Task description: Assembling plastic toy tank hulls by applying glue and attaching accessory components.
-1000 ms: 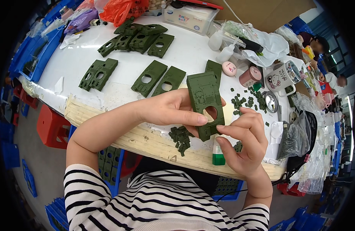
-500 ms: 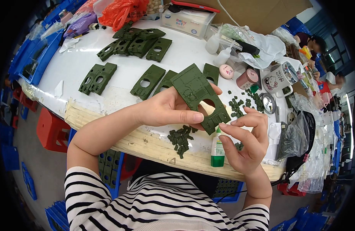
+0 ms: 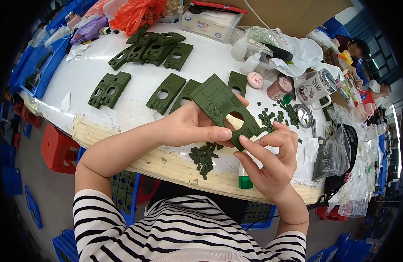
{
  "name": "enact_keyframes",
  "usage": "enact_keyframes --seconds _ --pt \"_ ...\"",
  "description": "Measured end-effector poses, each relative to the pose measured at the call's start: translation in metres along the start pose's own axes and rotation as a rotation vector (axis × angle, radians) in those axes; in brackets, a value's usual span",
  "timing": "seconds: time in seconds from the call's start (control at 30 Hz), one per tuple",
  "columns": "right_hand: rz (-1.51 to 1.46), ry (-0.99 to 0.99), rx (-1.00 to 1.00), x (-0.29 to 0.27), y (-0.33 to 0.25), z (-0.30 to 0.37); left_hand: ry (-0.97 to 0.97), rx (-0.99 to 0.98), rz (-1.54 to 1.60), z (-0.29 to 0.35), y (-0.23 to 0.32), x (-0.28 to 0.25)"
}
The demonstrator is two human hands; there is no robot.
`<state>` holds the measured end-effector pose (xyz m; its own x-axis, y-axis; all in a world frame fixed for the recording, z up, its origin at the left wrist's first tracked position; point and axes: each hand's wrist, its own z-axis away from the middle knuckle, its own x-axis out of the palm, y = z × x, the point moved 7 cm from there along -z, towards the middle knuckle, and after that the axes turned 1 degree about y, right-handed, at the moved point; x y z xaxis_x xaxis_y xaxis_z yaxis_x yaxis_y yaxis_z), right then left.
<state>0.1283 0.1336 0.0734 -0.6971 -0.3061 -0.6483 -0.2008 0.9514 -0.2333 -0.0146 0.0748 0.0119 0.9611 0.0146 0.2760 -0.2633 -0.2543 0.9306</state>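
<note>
A dark green plastic model tank hull [image 3: 215, 98] with a round hole is held up over the table's front edge. My left hand [image 3: 190, 126] is closed on its side, thumb on top near the hole and fingers underneath. At the hull's lower end, my right hand [image 3: 273, 163] has its index fingertip on the surface and its thumb by the edge; any tiny part between them is hidden. Behind the right hand stands a bottle with a green base [image 3: 245, 181], partly covered. Small green parts lie in a pile [image 3: 203, 158] below the hull and in another scatter [image 3: 267, 118] to the right.
More green hulls [image 3: 165, 92] lie across the white table [image 3: 136, 89], several stacked [image 3: 155, 50] farther back. A mug [image 3: 314, 89], a pink jar [image 3: 279, 88], squeeze bottles [image 3: 252, 62] and a plastic box [image 3: 210, 24] stand behind. At right lies a clear bag [image 3: 330, 159]. Other people sit at far right.
My right hand has moved left and slightly down, bringing its index finger and thumb to the hull's lower end. It now covers more of the green bottle. The left hand keeps its hold.
</note>
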Motion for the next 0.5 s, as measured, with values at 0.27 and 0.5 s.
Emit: enact_keyframes --seconds 0.27,0.5 --pt "-0.027 0.01 0.021 -0.0011 0.0007 -0.001 0.04 -0.023 0.065 0.0033 0.0003 0.0056" --pt "0.001 0.033 -0.007 -0.0017 -0.0005 0.0004 0.054 -0.049 0.104 0.0034 -0.0005 0.008"
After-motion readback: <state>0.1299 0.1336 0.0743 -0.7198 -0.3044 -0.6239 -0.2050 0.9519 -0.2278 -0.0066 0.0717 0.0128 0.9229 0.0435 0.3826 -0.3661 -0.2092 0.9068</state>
